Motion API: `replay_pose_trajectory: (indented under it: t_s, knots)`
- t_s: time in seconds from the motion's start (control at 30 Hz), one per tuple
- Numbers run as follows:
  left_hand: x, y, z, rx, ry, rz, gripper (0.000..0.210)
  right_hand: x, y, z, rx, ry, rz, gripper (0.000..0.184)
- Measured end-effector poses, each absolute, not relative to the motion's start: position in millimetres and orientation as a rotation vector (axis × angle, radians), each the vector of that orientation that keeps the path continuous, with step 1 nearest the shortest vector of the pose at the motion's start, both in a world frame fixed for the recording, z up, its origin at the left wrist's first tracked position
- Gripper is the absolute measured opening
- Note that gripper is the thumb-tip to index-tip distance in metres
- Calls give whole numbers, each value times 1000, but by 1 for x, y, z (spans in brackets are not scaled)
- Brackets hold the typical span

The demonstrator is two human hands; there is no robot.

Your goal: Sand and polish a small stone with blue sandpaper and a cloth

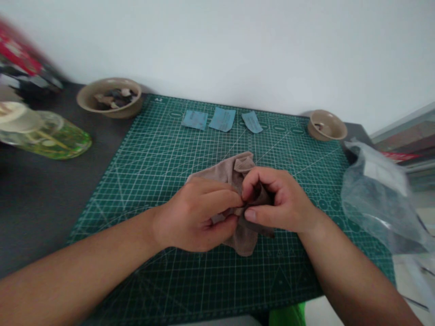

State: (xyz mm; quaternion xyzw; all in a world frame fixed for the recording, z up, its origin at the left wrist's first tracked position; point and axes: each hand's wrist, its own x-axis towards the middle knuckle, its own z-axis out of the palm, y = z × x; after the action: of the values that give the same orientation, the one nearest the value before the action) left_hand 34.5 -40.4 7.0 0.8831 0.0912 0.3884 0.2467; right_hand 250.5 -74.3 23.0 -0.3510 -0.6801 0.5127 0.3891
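Observation:
Near the middle of the cutting mat [152, 181], my left hand [200, 213] and my right hand [280, 199] meet fingertip to fingertip. Both are closed in a pinch on a thin, dark brown piece of cloth [253, 222], whose end hangs below my right thumb. A larger brownish-grey cloth [217, 172] lies crumpled on the mat beneath my hands, with a folded corner standing up behind the fingers. The exact spot being pinched is mostly hidden by my fingers.
Three small blue paper packets [222, 119] lie along the mat's back. A bowl of dark scraps [110, 86] stands back left, a smaller bowl [328, 124] back right. A bottle with green-yellow contents [57, 140] is at left; a clear plastic bag [377, 190] lies at right.

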Motion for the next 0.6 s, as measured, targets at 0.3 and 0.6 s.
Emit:
replay_pose_trajectory:
  t_s: [0.3, 0.6]
  knots:
    - [35, -38, 4, 2499, 223, 1067, 11, 249, -74, 22, -1040, -1859, 1138, 22]
    - [36, -37, 1, 2568, 280, 1065, 10, 250, -71, 22, -1115, -1905, 1090, 24]
